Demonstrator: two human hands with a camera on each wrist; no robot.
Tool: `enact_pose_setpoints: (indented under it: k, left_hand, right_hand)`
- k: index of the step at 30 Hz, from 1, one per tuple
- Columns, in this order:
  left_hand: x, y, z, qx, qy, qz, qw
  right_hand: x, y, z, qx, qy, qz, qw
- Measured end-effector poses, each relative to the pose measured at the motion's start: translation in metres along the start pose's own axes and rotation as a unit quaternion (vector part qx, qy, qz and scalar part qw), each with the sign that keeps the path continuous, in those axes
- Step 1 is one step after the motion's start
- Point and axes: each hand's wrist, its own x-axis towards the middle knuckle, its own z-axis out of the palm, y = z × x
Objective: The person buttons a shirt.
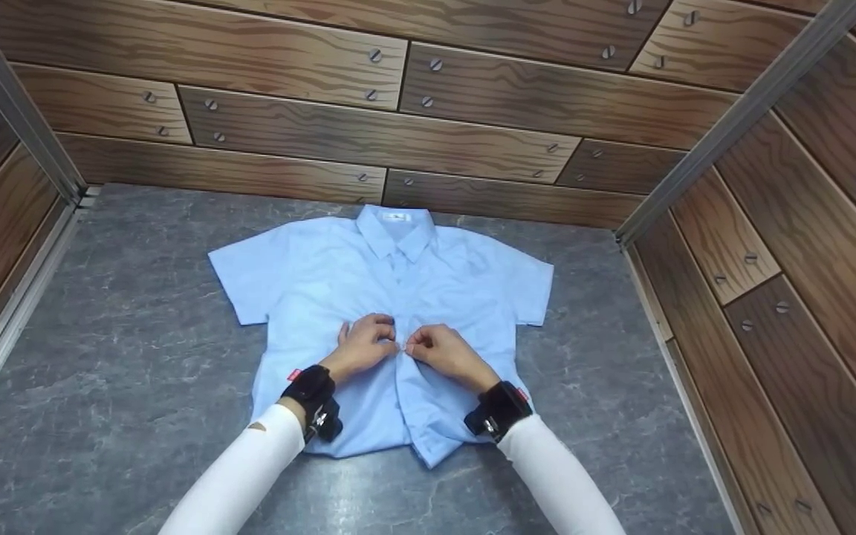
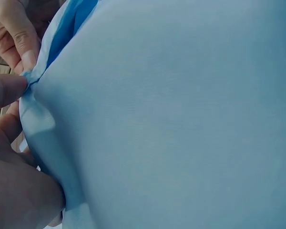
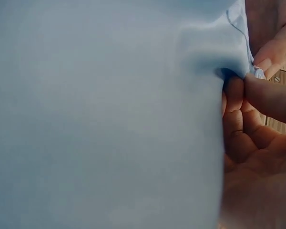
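Shirt face-up, collar toward back wall, long axis front-to-back; left hand, right hand pinch placket between fingers.

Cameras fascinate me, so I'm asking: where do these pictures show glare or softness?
Head view: glare on the grey surface below the shirt; left wrist view: the shirt looks hazy; right wrist view: similar haze, dark fold by the right hand.
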Motion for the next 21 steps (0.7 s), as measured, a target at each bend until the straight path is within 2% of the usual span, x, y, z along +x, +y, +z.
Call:
enact_pose_setpoints:
  k: [7,9,13,15,18,21]
  left_hand:
    - [-0.0005,-0.0002,-0.0003,-0.008,-0.003,-0.002,1.0000]
    - [-0.0009,-0.0018,-0.0002,-0.007,-0.006,0.002,1.0000]
    - [-0.0022,-0.0034,0.0010,0.023,-0.012,0.008,0.9996]
    - [-0.0036,-0.0022,0.0020,0.034,-0.003,0.005,0.9994]
    - [-0.0050,0.0013,0.0029,0.037,0.040,0.006,0.9985]
    - [-0.0029,0.0030,0.0001,0.063,0.081,0.033,0.9941]
  right_hand:
    - [0.0000,0.0011,-0.0018,0.056,-0.016,0.009,0.9983]
    - [0.0003,0.0017,-0.0011,0.049,-0.016,0.005,0.9986]
    - [0.0006,0.0014,0.0022,-0.014,-0.015,-0.012,0.9997]
    - [0.0001,0.0004,0.0038,-0.049,-0.012,-0.021,0.9985]
    - [-0.0015,-0.0018,0.0043,-0.097,0.016,-0.024,0.9948]
    - [-0.0018,-0.0054,0.0025,-0.147,0.067,-0.031,0.9864]
